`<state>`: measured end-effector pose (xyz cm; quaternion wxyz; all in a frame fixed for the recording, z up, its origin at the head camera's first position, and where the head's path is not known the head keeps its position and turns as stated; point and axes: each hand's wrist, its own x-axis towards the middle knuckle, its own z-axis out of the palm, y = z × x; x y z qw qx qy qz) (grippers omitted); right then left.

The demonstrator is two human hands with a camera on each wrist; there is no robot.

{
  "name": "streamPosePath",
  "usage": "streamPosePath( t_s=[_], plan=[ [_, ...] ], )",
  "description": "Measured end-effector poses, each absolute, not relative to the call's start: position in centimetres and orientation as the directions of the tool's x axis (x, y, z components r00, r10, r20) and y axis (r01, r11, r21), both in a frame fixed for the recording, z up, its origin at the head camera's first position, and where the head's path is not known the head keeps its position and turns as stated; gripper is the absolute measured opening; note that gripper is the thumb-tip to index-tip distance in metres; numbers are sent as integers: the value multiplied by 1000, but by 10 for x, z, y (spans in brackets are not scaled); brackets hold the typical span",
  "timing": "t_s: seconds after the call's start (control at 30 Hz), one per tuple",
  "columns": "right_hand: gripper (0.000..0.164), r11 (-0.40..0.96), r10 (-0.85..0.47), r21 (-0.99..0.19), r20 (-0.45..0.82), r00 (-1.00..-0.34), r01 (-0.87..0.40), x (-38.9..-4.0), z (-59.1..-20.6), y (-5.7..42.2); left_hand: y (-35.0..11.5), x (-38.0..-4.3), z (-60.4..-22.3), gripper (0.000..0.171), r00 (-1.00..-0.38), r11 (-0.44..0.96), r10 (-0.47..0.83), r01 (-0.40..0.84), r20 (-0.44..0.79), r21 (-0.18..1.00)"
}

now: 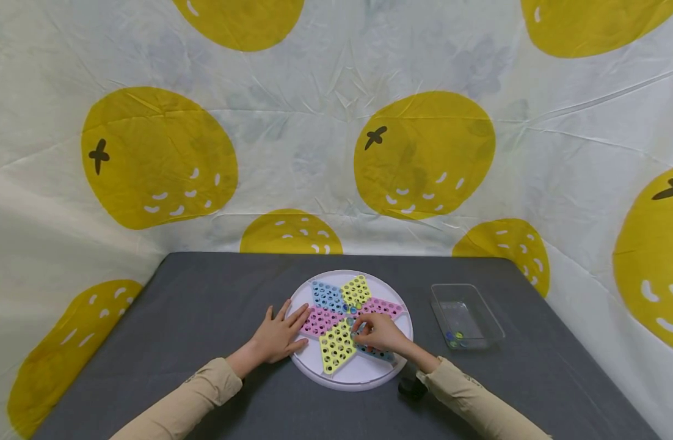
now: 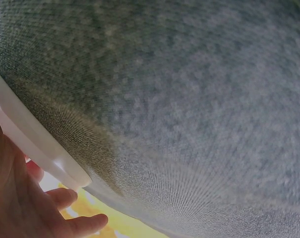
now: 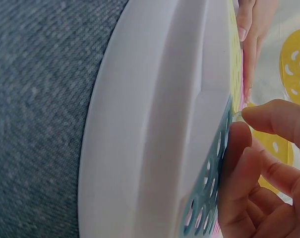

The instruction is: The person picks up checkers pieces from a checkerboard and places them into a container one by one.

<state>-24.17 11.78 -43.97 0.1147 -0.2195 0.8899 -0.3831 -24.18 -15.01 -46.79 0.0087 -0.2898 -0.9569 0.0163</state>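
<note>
A round white Chinese checkers board (image 1: pixel 344 386) lies on the table, its star made of perforated yellow, pink and blue sections. My left hand (image 1: pixel 277 335) rests on the board's left edge with fingers spread. In the left wrist view, that hand's fingers (image 2: pixel 85 225) reach past the white rim. Over the star, near its middle, my right hand (image 1: pixel 383 333) pinches a clear marble (image 3: pixel 237 116) between thumb and forefinger, close to the blue section (image 3: pixel 209 193). Several marbles (image 1: pixel 352 308) sit in holes around the centre; the right hand partly hides that area.
To the right of the board stands a clear plastic box (image 1: pixel 487 318) with several blue and green-yellow marbles (image 1: pixel 455 339) in its near left corner. A small black object (image 1: pixel 412 388) lies beside the right sleeve. Dark grey cloth (image 1: pixel 215 293) covers the table.
</note>
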Motion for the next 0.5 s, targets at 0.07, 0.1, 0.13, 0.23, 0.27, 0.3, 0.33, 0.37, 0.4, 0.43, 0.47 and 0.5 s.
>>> streamPosePath(
  t_s=[0.07,0.1,0.13,0.23,0.27,0.3,0.33,0.37,0.4,0.43,0.47,0.5],
  plan=[
    [15,611,-476,-732,-36,-879,-301,-242,-440,118,-150,-242,-468,64,-831,831,556,555,9,-37],
    [15,611,-475,-733,-37,-879,-299,-242,-440,118,-150,-242,-468,64,-831,831,556,556,9,-37],
    [15,610,-474,-735,-37,-880,-297,-242,-440,118,-150,-242,-468,64,-830,830,557,556,10,-36],
    [15,607,-471,-740,-42,-881,-289,-241,-441,118,-150,-242,-468,64,-829,829,559,558,12,-37],
    [15,608,-471,-741,-45,-881,-287,-242,-441,118,-150,-242,-469,64,-829,828,560,559,13,-38],
    [15,603,-472,-745,-45,-880,-285,-241,-441,118,-150,-242,-468,64,-829,828,560,559,14,-39],
    [15,603,-471,-747,-48,-881,-281,-241,-441,119,-150,-242,-468,64,-829,828,560,559,16,-40],
    [15,603,-468,-748,-52,-882,-276,-242,-441,119,-150,-241,-468,64,-829,828,560,559,17,-41],
    [15,602,-469,-750,-56,-882,-273,-242,-441,120,-150,-241,-468,64,-829,828,560,559,18,-41],
    [16,601,-468,-752,-58,-882,-270,-242,-441,120,-150,-241,-467,65,-829,828,560,559,18,-42],
    [16,601,-465,-754,-61,-883,-265,-242,-441,120,-149,-241,-467,65,-828,828,560,559,19,-42],
    [17,599,-464,-757,-61,-884,-262,-242,-441,121,-149,-242,-468,65,-827,827,562,561,23,-40]
  ],
)
